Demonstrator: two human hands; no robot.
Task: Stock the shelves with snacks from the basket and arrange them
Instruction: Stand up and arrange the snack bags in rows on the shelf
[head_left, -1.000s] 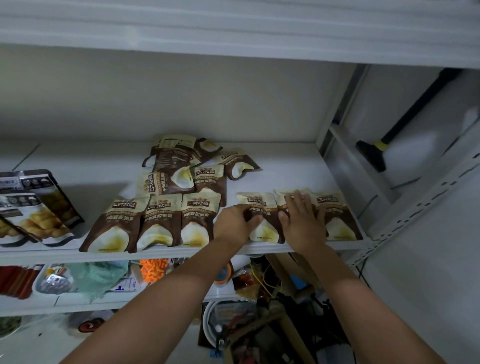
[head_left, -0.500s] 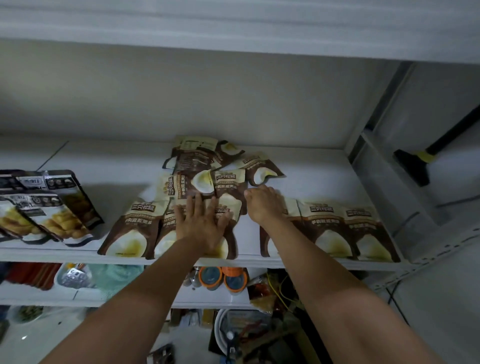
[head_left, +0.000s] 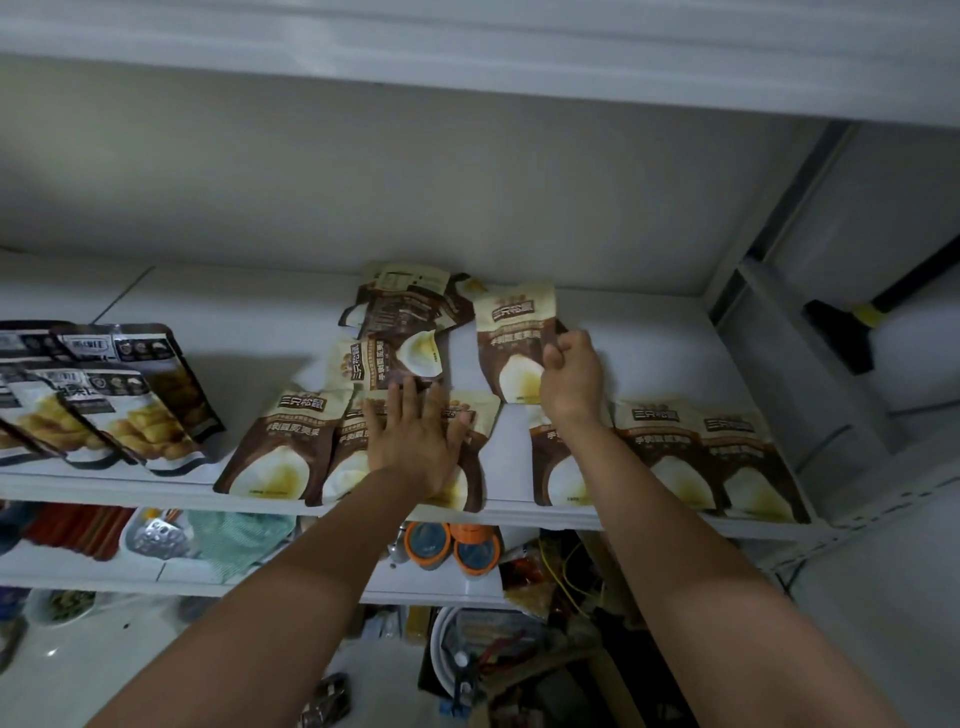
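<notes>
Pointing its long axis toward the back wall (head_left: 467, 197), just right of frame centre, a brown-and-cream foil snack pouch (head_left: 511, 358) is pinched at its right edge by the nearer right hand (head_left: 571, 382); the left hand (head_left: 415, 439) presses flat on front-row pouches (head_left: 280, 447).

Back pouch (head_left: 511, 332): we read "三只松鼠" on its cream top band.
Front pouches (head_left: 283, 447): we read "三只松鼠" again, and under it what looks to us like "手剥夏威夷果".
Sideways pouch (head_left: 379, 364): we read "三只松鼠", turned on its side.
Left packs (head_left: 124, 415): labels too blurred for us to read.
</notes>
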